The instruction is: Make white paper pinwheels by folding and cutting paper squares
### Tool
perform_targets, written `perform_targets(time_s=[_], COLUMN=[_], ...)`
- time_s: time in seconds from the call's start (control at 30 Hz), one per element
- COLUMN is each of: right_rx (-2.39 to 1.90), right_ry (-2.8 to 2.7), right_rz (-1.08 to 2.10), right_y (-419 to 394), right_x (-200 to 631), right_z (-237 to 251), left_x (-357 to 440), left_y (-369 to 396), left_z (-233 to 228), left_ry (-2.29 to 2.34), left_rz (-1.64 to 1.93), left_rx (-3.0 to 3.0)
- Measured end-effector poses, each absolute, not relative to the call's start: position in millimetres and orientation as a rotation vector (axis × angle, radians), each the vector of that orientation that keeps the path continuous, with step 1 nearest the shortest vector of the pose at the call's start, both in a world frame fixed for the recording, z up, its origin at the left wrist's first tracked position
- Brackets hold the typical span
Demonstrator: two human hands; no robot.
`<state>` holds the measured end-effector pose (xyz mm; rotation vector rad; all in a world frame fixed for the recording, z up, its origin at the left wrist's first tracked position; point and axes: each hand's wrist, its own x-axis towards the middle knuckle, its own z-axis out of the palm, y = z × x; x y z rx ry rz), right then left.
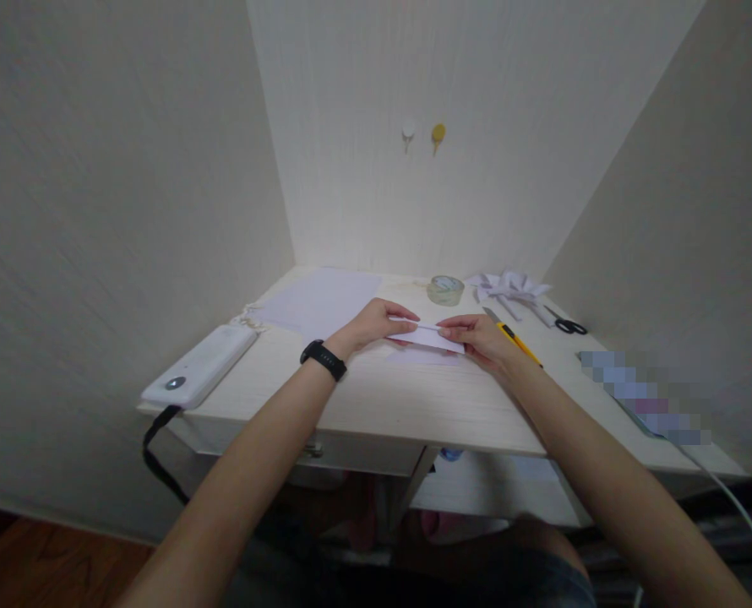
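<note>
We see both hands meet over a small folded paper (427, 337) near the middle of the desk (376, 397). Our left hand (376, 323) lies with its fingers stretched almost flat, and their tips pinch the paper's left end, thumb underneath. Our right hand (477, 336) has its fingers gently curled, with fingertips closed on the paper's right end, so the fold is gripped from both sides and lifted a little; its shadow falls on the desk just below. A black watch (324, 359) sits on the left wrist.

Behind the left hand lies a flat sheet (318, 302). Just beside the right hand is a yellow knife (512, 335), and farther back are a tape roll (445, 290), a folded paper shape (509, 287) and black-handled scissors (563, 323). A white device (202, 367) with a black strap rests on the left edge of the desk. Two hooks (422, 133), one white and one yellow, are stuck on the wall.

We can read no brand, label or writing anywhere; a patch at the right of the desk is blurred.
</note>
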<state>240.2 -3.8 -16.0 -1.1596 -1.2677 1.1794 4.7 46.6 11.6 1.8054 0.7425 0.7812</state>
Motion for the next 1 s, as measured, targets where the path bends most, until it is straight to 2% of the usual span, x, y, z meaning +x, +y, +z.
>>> perform_targets(time_s=[0.27,0.47,0.63,1.0], right_rx=[-1.062,-1.029,-1.045,-1.010], right_ry=[-1.219,-1.180,-1.147,-1.160], right_rz=[1.292,1.301,1.323,1.341], right_y=[-3,-3,-3,-2], right_x=[241,242,241,242], right_z=[-17,-15,-16,-16], left_x=[5,9,8,5], left_y=[44,39,45,47], left_z=[18,19,15,16], left_ry=[0.770,0.782,0.776,0.833], left_rz=[0.716,0.700,0.796,0.744], left_rx=[1.944,1.874,2.031,2.167])
